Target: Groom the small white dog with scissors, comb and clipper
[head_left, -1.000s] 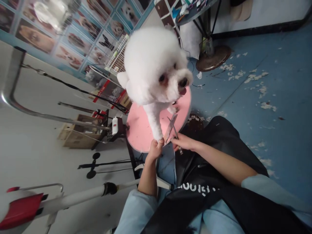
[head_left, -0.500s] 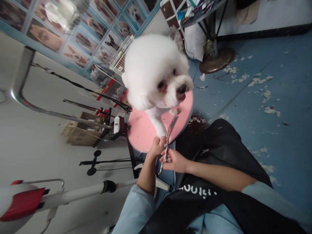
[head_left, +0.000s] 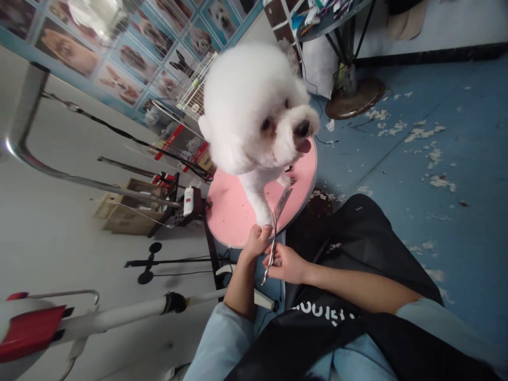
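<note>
Grooming-room interior, tilted in your view. At upper left, you see a wall poster with a grid of animal portraits, mostly dogs, on blue; below it runs a plain pale wall, shaded toward the bottom. A wire cage stands before the poster. Left of centre, note a wooden crate and a bent chrome post; at your lower left, a white-and-red appliance on a tubular arm. At top, a cluttered round side table rises from a brown disc base beside a white sack. Black skirting edges the blue floor, which bears irregular pale patches. Lighting is soft and uneven.
</note>
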Motion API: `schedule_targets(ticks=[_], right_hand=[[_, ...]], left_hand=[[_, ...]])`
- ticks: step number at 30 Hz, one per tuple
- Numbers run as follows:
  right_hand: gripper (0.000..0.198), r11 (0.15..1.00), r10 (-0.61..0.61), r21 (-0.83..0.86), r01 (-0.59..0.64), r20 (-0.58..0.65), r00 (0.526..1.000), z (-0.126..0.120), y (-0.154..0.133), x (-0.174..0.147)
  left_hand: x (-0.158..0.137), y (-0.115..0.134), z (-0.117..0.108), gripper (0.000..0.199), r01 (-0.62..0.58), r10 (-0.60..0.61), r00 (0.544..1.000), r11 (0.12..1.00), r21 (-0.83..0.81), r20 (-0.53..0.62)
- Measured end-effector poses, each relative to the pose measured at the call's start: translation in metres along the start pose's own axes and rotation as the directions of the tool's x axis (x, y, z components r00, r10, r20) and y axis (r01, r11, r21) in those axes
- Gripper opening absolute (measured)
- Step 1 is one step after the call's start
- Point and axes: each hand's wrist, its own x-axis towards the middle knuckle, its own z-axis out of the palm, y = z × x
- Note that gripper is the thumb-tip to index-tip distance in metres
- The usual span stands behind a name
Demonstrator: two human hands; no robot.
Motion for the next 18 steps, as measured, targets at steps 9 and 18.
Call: schedule_targets(ticks=[9, 18], right_hand=[[0.038, 0.995, 0.084, 0.055, -0.086, 0.036, 0.996, 0.000, -0.003, 0.001], [0.040, 0.956, 0.159, 0.226, -0.186, 0.132, 0.978, -0.010, -0.030, 0.007]], left_hand=[[0.000, -0.009, 0.000, 0.063, 0.023, -0.023, 1.000, 1.000, -0.015, 0.011], [0.009, -0.027, 0.004, 0.065, 0.142, -0.146, 0.988, 0.987, 0.080, 0.048]])
